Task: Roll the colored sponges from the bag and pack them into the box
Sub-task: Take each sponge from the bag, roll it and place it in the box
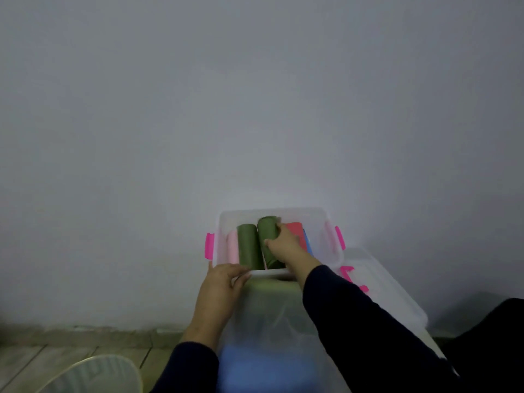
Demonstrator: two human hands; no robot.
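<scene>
A clear plastic box [224, 222] with pink side latches stands against the wall. Rolled sponges lie in it side by side: a pink roll [232, 246], a green roll [249, 245], a second green roll [267, 231], a red roll [295, 228] and a blue roll [307, 242]. My right hand [286, 245] reaches into the box and grips the second green roll. My left hand [219, 290] rests on the box's near left rim, fingers curled over the edge. In front of the box lies a translucent bag [269, 330] holding flat green and blue sponges.
The box's clear lid [391, 293] with pink latches lies to the right, under my right sleeve. A pale round ribbed object [96, 373] sits at the bottom left on the wooden floor. A plain grey wall fills the view behind.
</scene>
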